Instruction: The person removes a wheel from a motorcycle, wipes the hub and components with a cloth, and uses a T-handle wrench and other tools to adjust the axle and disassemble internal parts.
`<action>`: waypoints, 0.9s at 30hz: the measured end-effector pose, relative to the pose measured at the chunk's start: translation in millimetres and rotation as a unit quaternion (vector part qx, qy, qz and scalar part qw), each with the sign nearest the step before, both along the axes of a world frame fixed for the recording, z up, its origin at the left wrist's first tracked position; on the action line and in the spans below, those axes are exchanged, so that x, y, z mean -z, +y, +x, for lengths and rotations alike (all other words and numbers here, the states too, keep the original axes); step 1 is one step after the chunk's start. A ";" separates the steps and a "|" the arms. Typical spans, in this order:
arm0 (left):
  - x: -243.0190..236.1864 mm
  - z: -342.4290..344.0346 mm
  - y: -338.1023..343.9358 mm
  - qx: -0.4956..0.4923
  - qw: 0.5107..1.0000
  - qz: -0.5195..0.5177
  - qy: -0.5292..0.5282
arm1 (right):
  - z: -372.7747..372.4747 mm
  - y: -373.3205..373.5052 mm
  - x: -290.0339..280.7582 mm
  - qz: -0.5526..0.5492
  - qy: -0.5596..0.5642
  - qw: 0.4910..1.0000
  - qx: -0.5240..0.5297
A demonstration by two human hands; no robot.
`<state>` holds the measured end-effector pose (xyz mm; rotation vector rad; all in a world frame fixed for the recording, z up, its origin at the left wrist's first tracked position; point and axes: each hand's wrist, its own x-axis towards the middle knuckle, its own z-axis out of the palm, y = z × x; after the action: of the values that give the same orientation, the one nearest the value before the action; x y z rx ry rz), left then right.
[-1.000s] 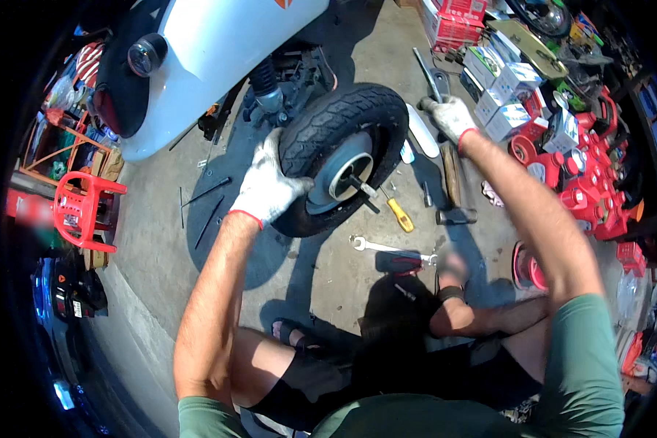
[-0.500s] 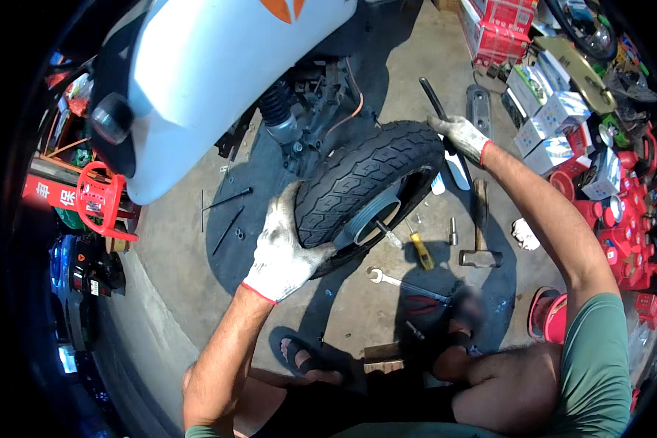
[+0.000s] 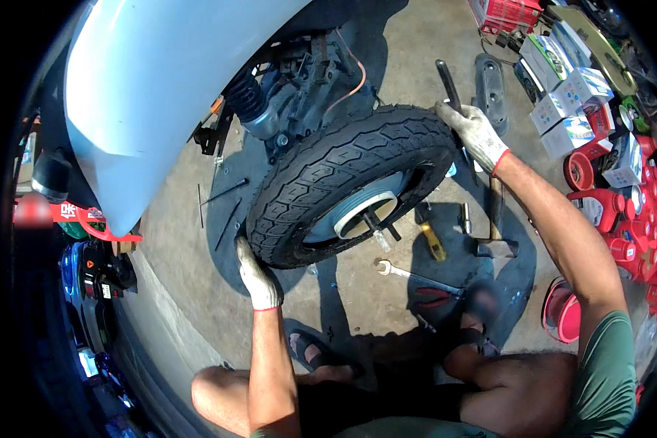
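Observation:
A black-tyred wheel (image 3: 328, 171) leans in front of me, its pale hub (image 3: 365, 213) and axle turned toward me. My left hand (image 3: 258, 279), in a white glove with a red cuff, grips the tyre's lower left edge, fingers partly hidden behind the rubber. At the tyre's far right edge, my gloved right hand (image 3: 480, 139) is closed around a black bar (image 3: 449, 86) like a tyre lever. Its far end sticks out beyond the fingers; the hand rests against the tyre.
Near the wheel lie a yellow-handled screwdriver (image 3: 433, 241), a hammer (image 3: 497, 247), a socket (image 3: 466, 217), a wrench (image 3: 420, 278) and red-handled pliers (image 3: 432, 297). A light-coloured scooter body (image 3: 160, 87) stands at far left. Boxes (image 3: 566, 131) and red bottles (image 3: 628, 219) crowd the right.
The wheel has tilted and shifted left, showing more of its hub. My left hand has slid from the tyre's near side down to its left edge. The right hand keeps the bar.

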<state>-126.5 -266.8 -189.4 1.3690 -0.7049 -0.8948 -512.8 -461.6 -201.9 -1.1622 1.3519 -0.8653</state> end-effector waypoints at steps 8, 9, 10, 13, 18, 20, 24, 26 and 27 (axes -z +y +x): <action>57.1 28.4 15.3 -0.107 0.982 0.033 0.149 | 5.9 0.7 -28.5 0.060 0.044 0.996 -0.043; 60.6 30.8 15.8 -0.127 0.978 0.051 0.156 | 8.1 2.8 -29.7 0.065 0.056 0.996 -0.040; 63.5 29.6 17.9 -0.106 0.975 0.014 0.195 | 12.1 3.7 -29.2 0.069 0.068 0.995 -0.037; 61.6 22.2 17.1 -0.135 0.970 -0.020 0.204 | 34.3 7.2 -16.0 0.038 0.032 0.990 0.134; 32.3 10.4 -5.0 -0.168 0.966 -0.011 0.194 | 31.8 12.5 -5.7 0.023 -0.010 0.989 0.147; 16.1 13.4 -7.9 -0.164 0.967 -0.031 0.192 | 37.9 17.8 5.3 -0.006 -0.004 0.987 0.160; -11.7 36.7 4.5 -0.083 0.995 -0.014 0.056 | 56.6 29.4 37.0 0.118 -0.134 0.969 0.168; -15.1 43.4 10.8 -0.015 0.996 -0.046 -0.075 | 68.8 19.5 54.6 0.111 -0.142 0.969 0.169; -16.0 44.1 12.9 0.026 0.988 -0.069 -0.136 | 71.9 17.6 60.6 0.128 -0.115 0.966 0.192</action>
<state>-82.4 -253.9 -173.4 1.3670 -0.9975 -0.6929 -440.9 -444.0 -262.4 -0.5882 1.4661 -1.0286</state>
